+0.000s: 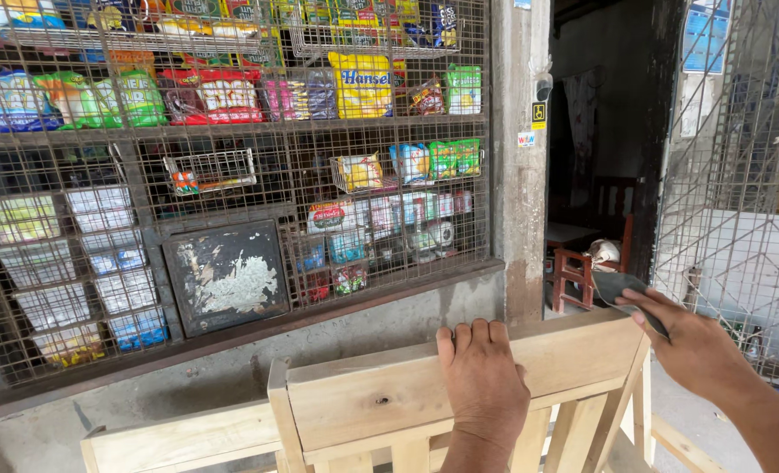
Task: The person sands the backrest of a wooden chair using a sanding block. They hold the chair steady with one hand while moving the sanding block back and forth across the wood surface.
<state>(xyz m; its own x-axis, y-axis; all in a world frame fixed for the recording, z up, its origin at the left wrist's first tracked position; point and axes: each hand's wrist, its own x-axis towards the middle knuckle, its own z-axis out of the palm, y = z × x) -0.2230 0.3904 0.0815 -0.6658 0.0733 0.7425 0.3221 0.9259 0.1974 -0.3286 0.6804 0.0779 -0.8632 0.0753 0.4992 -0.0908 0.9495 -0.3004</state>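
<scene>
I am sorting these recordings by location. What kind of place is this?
Probably the front of a small shop: colourful snack packets behind a wire mesh grille, beside an open doorway.

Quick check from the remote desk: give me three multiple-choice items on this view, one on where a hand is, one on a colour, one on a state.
1. Where does the left hand rest?
A. on the top rail of the wooden frame
B. on the wire mesh
C. on the red chair

2. What colour is the sheet in the right hand?
A. bright yellow
B. dark grey
C. white

3. How is the wooden frame finished?
A. painted blue
B. varnished black
C. bare, unpainted pale wood

Answers: 1 A, the fingers curl over the rail's upper edge. 2 B, the pinched sheet is dark grey. 3 C, pale raw grain shows all over.
</scene>
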